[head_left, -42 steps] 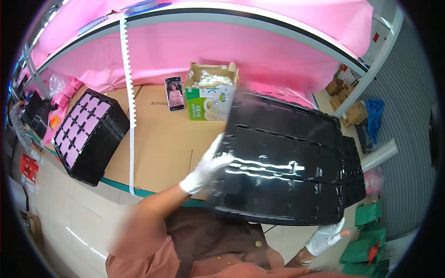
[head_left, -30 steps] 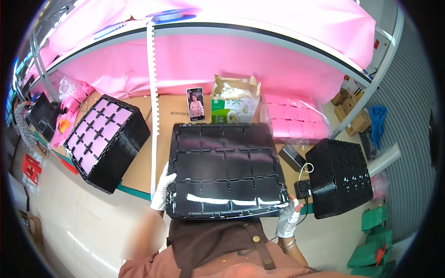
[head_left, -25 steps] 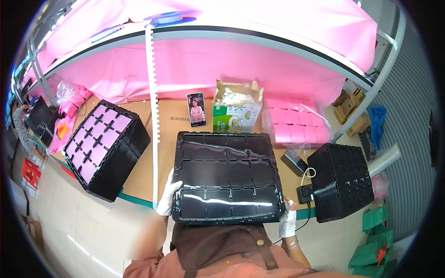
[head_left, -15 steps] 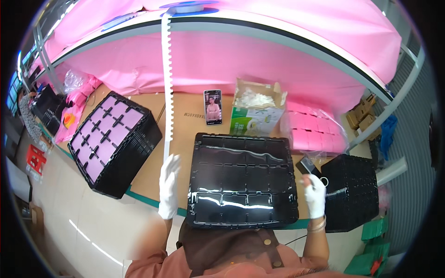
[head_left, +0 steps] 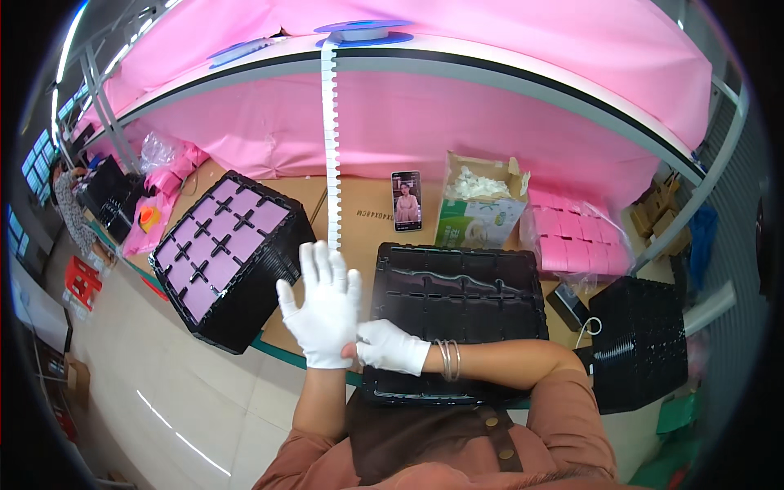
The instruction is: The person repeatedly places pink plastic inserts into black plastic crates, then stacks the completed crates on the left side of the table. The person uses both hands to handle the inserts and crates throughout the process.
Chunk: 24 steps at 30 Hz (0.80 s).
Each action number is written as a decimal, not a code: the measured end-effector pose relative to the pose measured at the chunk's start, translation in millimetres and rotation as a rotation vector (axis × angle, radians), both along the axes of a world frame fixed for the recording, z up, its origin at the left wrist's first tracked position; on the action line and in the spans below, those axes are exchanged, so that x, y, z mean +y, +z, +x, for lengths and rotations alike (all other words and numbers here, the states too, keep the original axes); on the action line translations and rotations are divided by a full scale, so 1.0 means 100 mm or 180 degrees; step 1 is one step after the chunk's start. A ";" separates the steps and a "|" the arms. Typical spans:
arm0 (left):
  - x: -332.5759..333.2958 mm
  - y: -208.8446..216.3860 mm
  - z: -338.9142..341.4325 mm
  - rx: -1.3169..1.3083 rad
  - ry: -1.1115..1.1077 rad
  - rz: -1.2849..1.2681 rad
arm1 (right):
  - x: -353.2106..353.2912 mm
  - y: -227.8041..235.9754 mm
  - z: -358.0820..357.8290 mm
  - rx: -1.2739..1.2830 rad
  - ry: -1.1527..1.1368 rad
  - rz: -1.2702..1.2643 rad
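Observation:
My left hand [head_left: 320,309] is raised in a white glove, palm showing and fingers spread, with nothing held. Across my body reaches my right hand [head_left: 390,346], also white-gloved, its fingers closed at the base of the left glove by the wrist. The tip of the right thumb pokes out bare. Partly behind my right arm, a black plastic tray [head_left: 457,286] with moulded compartments lies on the table. To the left of my left hand stands a tall stack of black trays [head_left: 261,286], with pink sheets [head_left: 220,245] in the compartments of the top one.
A phone [head_left: 406,201] stands upright beside an open carton [head_left: 482,214] of white pieces. Bagged pink pads [head_left: 578,237] lie to the right, near another black tray stack [head_left: 641,343]. From a blue reel [head_left: 363,34] on the shelf hangs a white notched strip [head_left: 331,139]. A co-worker [head_left: 72,204] stands far left.
My right hand has crossed from the tray's right side to my left wrist and closed there. The left hand has risen slightly and spread its fingers. The view has shifted left.

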<state>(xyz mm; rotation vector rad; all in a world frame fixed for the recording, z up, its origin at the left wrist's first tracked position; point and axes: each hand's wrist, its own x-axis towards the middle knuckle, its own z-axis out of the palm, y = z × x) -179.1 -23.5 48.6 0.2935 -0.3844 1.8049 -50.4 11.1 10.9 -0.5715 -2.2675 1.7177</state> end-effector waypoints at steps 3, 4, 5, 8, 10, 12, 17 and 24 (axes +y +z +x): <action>-0.15 0.02 -0.08 0.0162 0.0031 0.0294 | -0.12 0.23 -0.02 -0.0420 0.0721 0.0847; -0.18 0.06 -0.07 0.0182 0.0038 0.0341 | -0.15 0.27 0.00 -0.0628 0.0990 0.1405; -0.21 0.10 -0.05 0.0205 0.0044 0.0390 | -0.25 0.33 0.05 -0.0666 0.1181 0.0637; -0.37 0.09 0.02 0.0159 -0.0255 0.0766 | -0.34 0.59 0.13 -0.1092 0.1984 0.0498; -0.49 0.18 0.15 0.0198 -0.0196 0.0813 | -0.37 0.39 0.19 -0.0809 0.1535 0.0934; -0.43 0.03 0.11 0.1523 0.1107 0.0059 | -0.35 0.37 0.13 -0.1220 0.0962 0.1352; -0.19 -0.06 0.01 0.4141 0.5099 -0.1545 | -0.25 0.67 0.19 -0.0784 0.0288 0.1737; -0.09 -0.05 -0.08 0.4549 0.6000 -0.2248 | -0.32 0.46 -0.04 -0.0742 0.0283 0.1555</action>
